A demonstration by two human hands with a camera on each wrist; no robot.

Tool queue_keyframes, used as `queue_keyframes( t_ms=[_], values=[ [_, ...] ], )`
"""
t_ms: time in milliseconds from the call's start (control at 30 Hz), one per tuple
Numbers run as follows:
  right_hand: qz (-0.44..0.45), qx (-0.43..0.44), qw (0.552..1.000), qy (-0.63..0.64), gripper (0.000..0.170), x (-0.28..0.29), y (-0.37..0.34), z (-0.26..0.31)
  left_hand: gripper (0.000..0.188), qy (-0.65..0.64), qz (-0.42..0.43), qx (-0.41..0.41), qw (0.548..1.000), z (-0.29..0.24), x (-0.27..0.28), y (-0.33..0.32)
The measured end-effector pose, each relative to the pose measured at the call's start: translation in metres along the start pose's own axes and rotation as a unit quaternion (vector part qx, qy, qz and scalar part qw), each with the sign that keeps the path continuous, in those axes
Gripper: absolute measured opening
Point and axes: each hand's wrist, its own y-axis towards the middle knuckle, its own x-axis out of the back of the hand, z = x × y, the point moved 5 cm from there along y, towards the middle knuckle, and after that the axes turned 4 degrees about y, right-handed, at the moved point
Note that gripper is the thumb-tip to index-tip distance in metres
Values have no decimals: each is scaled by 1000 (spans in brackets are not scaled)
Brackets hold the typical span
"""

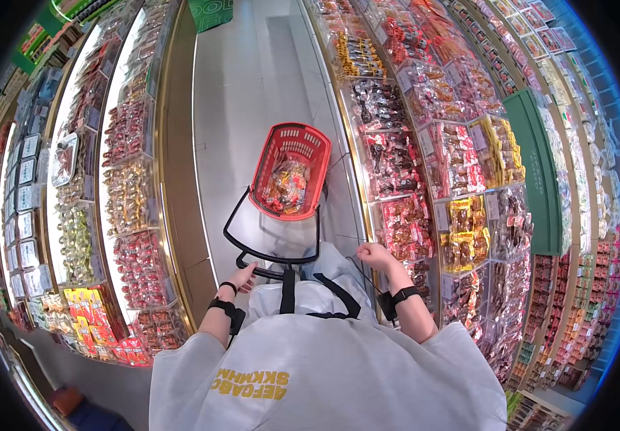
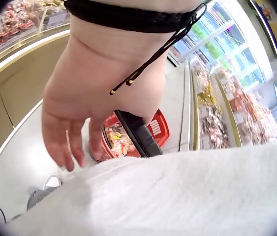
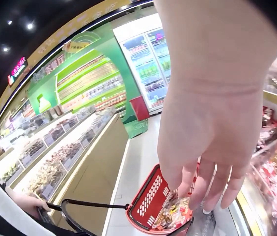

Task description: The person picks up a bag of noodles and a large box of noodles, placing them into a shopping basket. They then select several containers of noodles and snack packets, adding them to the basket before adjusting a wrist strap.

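Note:
A red shopping basket [image 1: 256, 172] with packaged snacks [image 1: 286, 184] inside stands out in the aisle, ahead of the person. Its black pull handle [image 1: 270, 255] reaches back toward the body. At the end of that handle is the left hand [image 1: 241, 278], its thumb side around the black bar [image 2: 137, 133] while the other fingers hang down loosely. The right hand [image 1: 374, 256] holds nothing; its fingers [image 3: 216, 183] hang relaxed in the right wrist view, overlapping the basket's edge there. Near this hand is the right-hand shelf of wrapped snacks [image 1: 405, 228].
Bins of wrapped snacks [image 1: 131, 194] line the left side of the aisle, with a gold-edged base below. A green panel [image 1: 536, 172] stands among the right shelves. Ahead are a glass-door fridge [image 3: 146, 64] and green shelving [image 3: 92, 81]. Pale floor [image 1: 227, 108] runs between.

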Motion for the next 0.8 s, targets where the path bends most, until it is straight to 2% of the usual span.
queue_keyframes(
  t_ms=[33,67,100,133,200,233,267,333,433,467,500,567,600,633,667,700,733,767,800],
  values=[
    [10,23,1000,-8,24,9,21,10,62,-59,-22,-26,998,-12,9,10],
    [21,20,1000,-12,24,15,45,16,47,-134,-20,-49,990,-17,14,22],
    [12,75,997,-20,24,20,69,29,39,-217,-33,-76,973,-34,18,10],
    [5,130,991,-27,24,26,94,41,31,-298,-12,-114,948,-48,20,1],
    [59,130,989,-49,24,25,151,54,13,-498,43,-158,852,-76,18,0],
    [99,135,984,-66,25,25,188,61,9,-588,27,-137,797,-84,17,2],
    [115,130,983,-63,25,21,221,60,8,-621,32,-147,769,-95,15,-6],
    [144,186,945,-226,28,0,280,57,7,-657,-7,-164,736,-117,9,-13],
    [207,129,916,-319,29,-37,367,56,10,-693,-26,-168,700,-149,2,-24],
    [241,90,902,-347,25,-52,394,56,10,-716,-31,-134,685,-154,-2,-26],
    [278,90,890,-350,25,-89,436,42,10,-725,-13,-136,675,-161,-4,-27],
    [358,96,801,-469,33,-140,484,21,13,-721,-26,-92,686,-163,-3,-24],
    [375,97,794,-469,33,-160,504,12,16,-701,-27,-90,707,-162,-1,-24],
    [346,147,787,-488,43,-179,521,9,19,-723,-31,-69,687,-160,1,-24],
    [316,198,779,-504,53,-200,537,6,19,-721,-35,-66,689,-147,-8,-22],
    [307,239,736,-555,72,-224,553,-10,22,-690,-33,-48,721,-146,-9,-23],
    [275,266,751,-538,80,-251,574,-36,19,-783,19,-36,620,-136,-13,-28],
    [290,269,747,-534,80,-277,591,-49,26,-733,-67,8,677,-147,1,-22],
    [257,272,736,-564,76,-294,604,-63,25,-757,-75,29,648,-146,2,-20]
  ],
)
